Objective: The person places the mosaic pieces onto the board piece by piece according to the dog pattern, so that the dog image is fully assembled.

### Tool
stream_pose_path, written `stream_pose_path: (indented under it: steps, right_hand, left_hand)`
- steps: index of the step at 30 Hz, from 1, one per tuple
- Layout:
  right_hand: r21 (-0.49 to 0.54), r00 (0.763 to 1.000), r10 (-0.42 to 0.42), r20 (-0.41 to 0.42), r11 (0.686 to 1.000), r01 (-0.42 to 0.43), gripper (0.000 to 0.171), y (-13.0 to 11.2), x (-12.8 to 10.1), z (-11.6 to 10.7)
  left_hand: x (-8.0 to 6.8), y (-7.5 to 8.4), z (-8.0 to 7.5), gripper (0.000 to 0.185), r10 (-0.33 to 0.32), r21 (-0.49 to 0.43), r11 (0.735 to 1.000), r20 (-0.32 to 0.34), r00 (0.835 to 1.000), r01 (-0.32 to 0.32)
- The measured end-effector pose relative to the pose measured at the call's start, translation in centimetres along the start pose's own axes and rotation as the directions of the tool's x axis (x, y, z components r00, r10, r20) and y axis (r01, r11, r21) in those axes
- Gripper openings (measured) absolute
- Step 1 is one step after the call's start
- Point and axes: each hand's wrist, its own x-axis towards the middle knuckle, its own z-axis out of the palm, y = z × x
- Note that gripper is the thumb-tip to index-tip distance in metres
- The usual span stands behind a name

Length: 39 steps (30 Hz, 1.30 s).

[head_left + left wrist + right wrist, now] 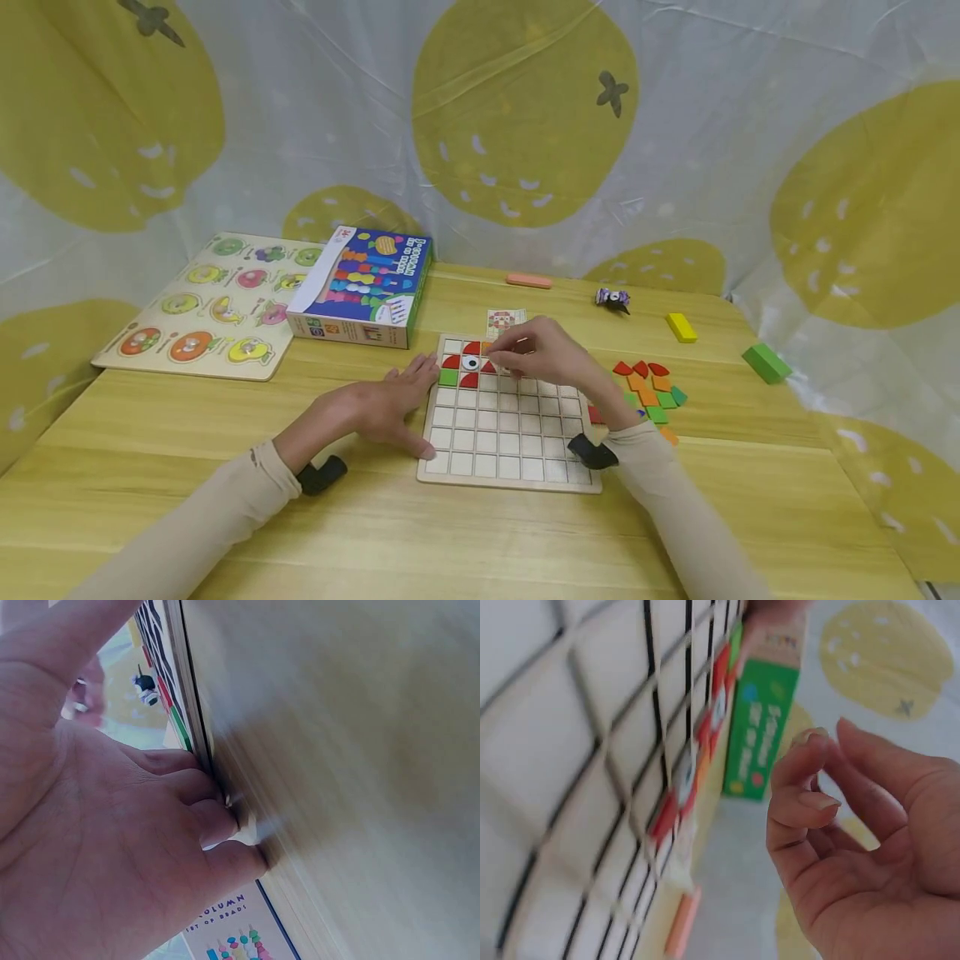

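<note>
A square wooden grid board [507, 433] lies on the table. In its far left part, red quarter-round pieces [468, 380] surround a white eye piece [470, 362], with a green square [447, 377] and a bit of orange beside them. My left hand [390, 408] rests along the board's left edge, thumb spread from the fingers; the left wrist view shows its fingertips right at the edge. Over the far part of the board is my right hand [542, 350], fingers loosely bent. In the right wrist view, nothing shows between its thumb and index fingertips.
Loose coloured pieces [647, 397] lie right of the board, with a small pattern card [506, 321] behind it. A bead-set box [360, 287] overlaps a fruit puzzle board [217, 308] at left. Yellow [681, 327] and green blocks [767, 363] stand at right.
</note>
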Motion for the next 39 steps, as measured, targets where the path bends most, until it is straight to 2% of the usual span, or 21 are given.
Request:
stream_pose_path:
  steps: [3,8,12,16,24,29,34,39]
  right_hand:
    - [-0.022,0.998,0.004,-0.058,1.0,-0.005,0.022,1.3,-2.4,-2.6]
    - [-0.124,0.985,0.07,-0.16,0.988,-0.09,0.021,4.3,-6.2,-5.9]
    - [-0.122,0.984,0.079,-0.159,0.988,-0.099,0.023,6.5,-7.9,-7.7]
    - [-0.1,0.979,0.138,-0.147,0.983,-0.154,0.027,8.3,-9.0,-9.0]
    - [-0.163,0.952,0.237,-0.194,0.949,-0.269,0.029,10.7,-9.8,-9.5]
    - [-0.206,0.931,0.283,-0.231,0.921,-0.331,0.024,10.3,-9.6,-9.2]
    - [-0.212,0.915,0.311,-0.256,0.906,-0.367,0.016,9.9,-9.5,-9.0]
    - [-0.266,0.919,0.304,-0.252,0.891,-0.368,0.015,10.0,-9.4,-8.8]
  left_hand:
    - [0.0,0.0,0.0,0.125,0.01,-0.019,1.0,0.003,1.0,-0.01]
    - [-0.3,-0.3,-0.2,0.125,0.026,-0.029,0.999,-0.003,1.0,-0.026]
    - [-1.0,-0.5,-0.2,0.124,0.022,-0.037,0.999,-0.02,1.0,-0.023]
    - [-1.6,-0.3,-0.3,0.121,0.0,-0.031,1.0,-0.028,1.0,-0.001]
    - [-1.3,-0.4,-0.1,0.119,0.017,-0.033,0.999,-0.025,1.0,-0.017]
    - [-1.0,-0.2,-0.1,0.119,0.028,-0.028,0.999,-0.02,0.999,-0.029]
    - [-0.8,-0.1,-0.1,0.122,0.045,-0.042,0.998,-0.023,0.999,-0.046]
    - [0.7,-2.3,0.9,0.13,0.092,-0.038,0.995,-0.039,0.995,-0.093]
